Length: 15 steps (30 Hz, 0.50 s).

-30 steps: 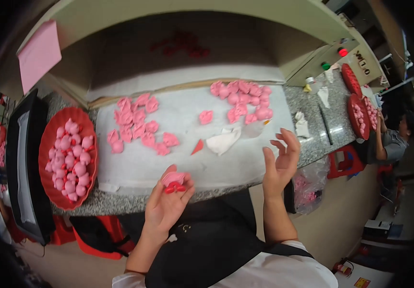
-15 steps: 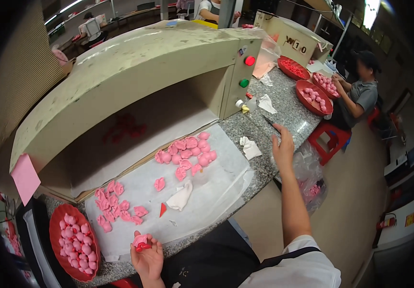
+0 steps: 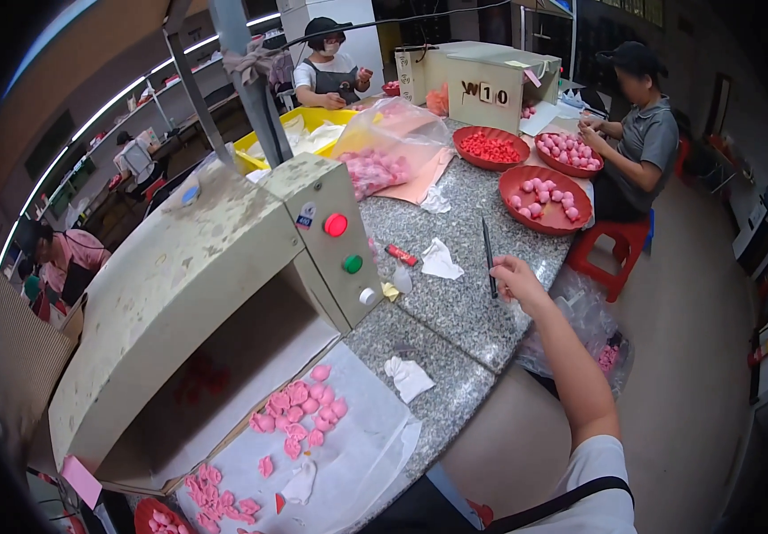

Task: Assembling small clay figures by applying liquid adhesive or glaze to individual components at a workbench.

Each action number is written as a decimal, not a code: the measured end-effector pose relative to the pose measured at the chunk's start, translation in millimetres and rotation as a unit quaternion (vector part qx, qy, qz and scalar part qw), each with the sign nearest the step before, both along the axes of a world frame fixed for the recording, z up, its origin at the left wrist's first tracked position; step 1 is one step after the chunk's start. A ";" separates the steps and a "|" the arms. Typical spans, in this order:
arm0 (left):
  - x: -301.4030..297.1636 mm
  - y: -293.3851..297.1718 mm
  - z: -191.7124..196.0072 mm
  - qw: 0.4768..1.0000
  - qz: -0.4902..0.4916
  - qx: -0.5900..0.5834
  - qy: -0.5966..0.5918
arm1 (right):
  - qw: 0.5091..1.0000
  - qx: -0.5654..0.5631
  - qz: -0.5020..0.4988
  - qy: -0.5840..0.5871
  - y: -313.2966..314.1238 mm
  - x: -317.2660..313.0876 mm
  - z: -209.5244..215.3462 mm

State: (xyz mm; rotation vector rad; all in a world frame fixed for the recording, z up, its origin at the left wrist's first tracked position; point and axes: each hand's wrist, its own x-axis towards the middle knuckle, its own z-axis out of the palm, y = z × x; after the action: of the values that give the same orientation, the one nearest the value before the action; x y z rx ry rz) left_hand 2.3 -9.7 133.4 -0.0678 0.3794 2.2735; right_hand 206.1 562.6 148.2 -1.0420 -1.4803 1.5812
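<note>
My right hand point(image 3: 516, 278) reaches out over the grey granite counter point(image 3: 455, 311). Its fingers lie at the near end of a thin black stick-like tool point(image 3: 487, 249) that rests on the stone. Whether the fingers have closed on it is not clear. My left hand is out of the picture. At the lower left, a heap of pink moulded pieces point(image 3: 299, 414) lies on a white sheet point(image 3: 357, 463) before the opening of a beige machine housing point(image 3: 188, 267).
The housing carries a red button point(image 3: 336, 224) and a green button point(image 3: 353, 263). Red trays of pink pieces point(image 3: 544, 200) and a clear bag of them point(image 3: 375, 165) stand farther along. A seated person point(image 3: 642, 133) works there on a red stool point(image 3: 615, 249). White scraps point(image 3: 409, 378) lie on the counter.
My view has swung right, away from the white sheet. My right hand has stretched farther out to the black tool. My left hand with its pink piece has dropped out of sight.
</note>
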 end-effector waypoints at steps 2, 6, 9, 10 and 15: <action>-5.8 6.2 5.6 0.998 0.028 -0.054 -0.021 | 0.995 -0.087 -0.006 0.053 39.1 -12.7 9.9; -23.4 6.5 -0.7 0.989 0.096 -0.113 -0.021 | 0.995 -0.102 -0.008 -0.019 142.4 -64.0 2.6; -23.9 14.5 -3.7 0.973 0.172 -0.149 -0.022 | 0.993 -0.066 -0.044 -0.086 223.2 -116.1 -2.8; -20.6 27.7 7.9 0.974 0.172 -0.147 -0.006 | 0.984 0.013 -0.078 -0.157 256.0 -136.2 -4.2; -26.7 86.4 31.8 0.969 0.173 -0.168 0.047 | 0.875 0.423 -0.233 0.006 424.6 -185.2 16.2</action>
State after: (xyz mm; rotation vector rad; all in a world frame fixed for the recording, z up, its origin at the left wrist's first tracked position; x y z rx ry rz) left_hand -24.3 76.7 165.2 -0.2159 0.8587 2.5359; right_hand 20.8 987.2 164.4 -0.7578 -1.5236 0.4858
